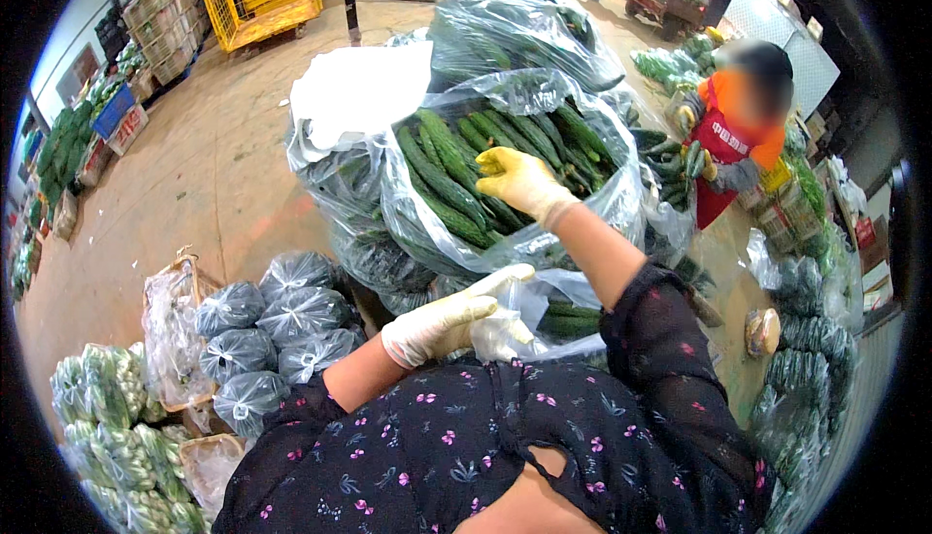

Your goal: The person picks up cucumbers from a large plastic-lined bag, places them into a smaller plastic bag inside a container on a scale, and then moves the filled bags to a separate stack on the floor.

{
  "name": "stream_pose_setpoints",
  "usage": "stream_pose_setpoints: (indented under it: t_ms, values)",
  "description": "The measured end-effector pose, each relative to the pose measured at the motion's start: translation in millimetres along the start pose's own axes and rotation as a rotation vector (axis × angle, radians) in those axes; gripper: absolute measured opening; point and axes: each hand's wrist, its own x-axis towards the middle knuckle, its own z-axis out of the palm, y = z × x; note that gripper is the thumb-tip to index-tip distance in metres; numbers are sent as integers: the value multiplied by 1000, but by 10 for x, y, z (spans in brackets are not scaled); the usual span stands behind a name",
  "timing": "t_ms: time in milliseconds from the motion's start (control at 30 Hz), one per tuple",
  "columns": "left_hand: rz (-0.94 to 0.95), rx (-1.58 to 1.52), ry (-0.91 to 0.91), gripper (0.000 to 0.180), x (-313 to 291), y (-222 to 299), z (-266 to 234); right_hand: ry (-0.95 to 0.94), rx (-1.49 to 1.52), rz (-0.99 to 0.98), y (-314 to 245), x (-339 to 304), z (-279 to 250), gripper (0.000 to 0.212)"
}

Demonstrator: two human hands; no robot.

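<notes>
A large clear plastic bag [390, 189] stands open in front of me, filled with long dark green cucumbers [442, 184]. Above them hovers my right hand [524, 183] in a yellowed glove, its fingers bent a little and apart, with nothing seen in them. My left hand [442, 325], in a white glove, is lower and nearer my body, fingers stretched out to the right. Beside its fingertips is crumpled clear plastic [500, 335] of a nearer bag, with cucumbers [566, 320] showing inside; whether the hand touches it is unclear.
A white sheet [359, 87] lies over the bag's far left side. Behind stands another cucumber bag [524, 34]. At right, a co-worker in a red apron [723, 136] handles cucumbers. Wrapped dark bundles [306, 311] and a basket [175, 330] are at left. A yellow cage cart [254, 0] stands farther back.
</notes>
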Motion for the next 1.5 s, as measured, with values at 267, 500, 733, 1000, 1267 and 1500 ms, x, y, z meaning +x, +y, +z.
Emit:
stream_pose_setpoints:
  t_ms: [267, 500, 733, 1000, 1267, 1500]
  values:
    - [-9, -109, -67, 91, -26, -79, -462, 72, -281, 339, -155, 1100, 646, 68]
    - [42, -154, -43, 91, 22, -120, -617, 46, -127, 331, -71, 1426, 710, 62]
    - [47, -33, -59, 98, 109, 108, -404, -27, 924, 15, -94, 771, -470, 37]
    - [136, -169, -54, 90, 281, 167, -114, 102, 1318, -447, 85, -1008, -1625, 61]
    - [312, -171, -17, 89, 389, 142, 222, 74, 273, -151, 153, -2148, -916, 53]
    - [162, -125, 24, 94, 290, -63, 304, -341, -351, -230, 415, -2084, -876, 58]
